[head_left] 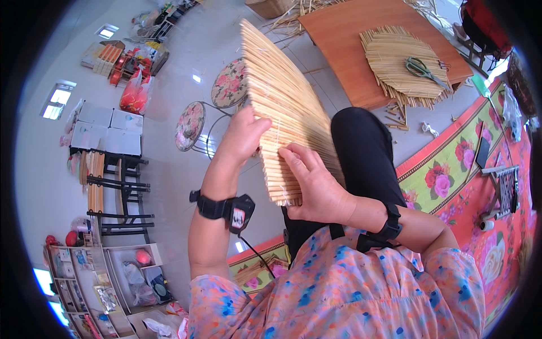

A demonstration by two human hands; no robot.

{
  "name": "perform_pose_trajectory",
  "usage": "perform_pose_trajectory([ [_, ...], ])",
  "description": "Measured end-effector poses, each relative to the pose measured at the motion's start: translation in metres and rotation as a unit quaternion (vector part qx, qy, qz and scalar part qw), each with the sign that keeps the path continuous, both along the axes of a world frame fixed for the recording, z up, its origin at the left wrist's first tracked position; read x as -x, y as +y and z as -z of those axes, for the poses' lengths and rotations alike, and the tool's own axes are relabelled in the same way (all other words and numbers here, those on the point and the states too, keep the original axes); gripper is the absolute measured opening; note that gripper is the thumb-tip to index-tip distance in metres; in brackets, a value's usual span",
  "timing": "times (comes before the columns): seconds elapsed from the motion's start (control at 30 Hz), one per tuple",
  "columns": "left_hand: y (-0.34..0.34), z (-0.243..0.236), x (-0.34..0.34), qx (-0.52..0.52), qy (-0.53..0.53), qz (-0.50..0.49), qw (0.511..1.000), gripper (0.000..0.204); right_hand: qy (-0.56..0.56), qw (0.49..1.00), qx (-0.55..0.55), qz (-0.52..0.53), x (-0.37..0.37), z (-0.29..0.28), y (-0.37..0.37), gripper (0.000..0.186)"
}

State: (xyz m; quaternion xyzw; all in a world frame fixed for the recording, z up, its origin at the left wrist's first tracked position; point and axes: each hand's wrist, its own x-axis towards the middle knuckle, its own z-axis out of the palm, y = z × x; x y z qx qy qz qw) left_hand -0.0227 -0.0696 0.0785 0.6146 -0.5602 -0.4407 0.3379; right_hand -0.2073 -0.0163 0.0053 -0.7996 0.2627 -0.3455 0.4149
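Beyond the hands, up and to the right: low wooden table point(344, 51) w/ a second straw mat point(402, 65) lying flat on it, green-handled scissors point(423, 69) on top of that mat. Loose straw offcuts point(397, 113) on the floor just below the table edge. A dark trouser leg point(367, 152) sits right behind the right hand, between it and the table. Red floral floor mat point(468, 164) spreads to the right of the right hand.

Left of the left hand & further off: two round floral-cushioned stools point(191, 125), one above the other. Nothing stands between hands and the held piece.

Packages etc.: red plastic bag point(133, 93) far upper left of the left hand; white flat boxes point(107, 130) below it, stacked on a dark frame. Shelf unit point(107, 282) at far lower left w/ mixed packets, too small to tell apart.

Held piece: woven straw panel point(282, 107), pale yellow, made of parallel stalks bound side by side w/ thin thread, held up on edge, tilted, fanning wider toward the top. Both hands are at its lower end.

Left hand point(243, 135): closed on the panel's left edge, thumb in front. Right hand point(313, 181): pressed on the panel's lower front face, fingers curled against the stalks, gripping it. Black wrist straps on both forearms.
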Motion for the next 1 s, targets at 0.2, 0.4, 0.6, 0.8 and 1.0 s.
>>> perform_pose_trajectory([
  [0.2,0.105,-0.025,-0.014,0.206,0.116,-0.183,0.954,0.035,-0.041,0.981,0.155,-0.107,-0.007,-0.033,0.023,0.089],
  [0.4,0.169,0.028,-0.016,0.315,0.288,-0.332,0.841,0.039,-0.006,0.957,0.275,-0.093,0.007,-0.038,0.019,0.072],
  [0.6,0.158,0.086,0.004,0.300,0.425,-0.370,0.770,0.031,-0.028,0.971,0.188,0.142,0.029,-0.024,0.002,0.077],
  [0.8,0.126,0.126,0.042,0.282,0.476,-0.400,0.731,0.025,-0.100,0.973,-0.181,0.104,0.053,0.048,-0.013,0.044],
  [1.0,0.108,0.148,0.072,0.136,0.556,-0.369,0.732,0.029,-0.115,0.866,-0.486,-0.014,0.058,0.053,0.021,0.046],
])
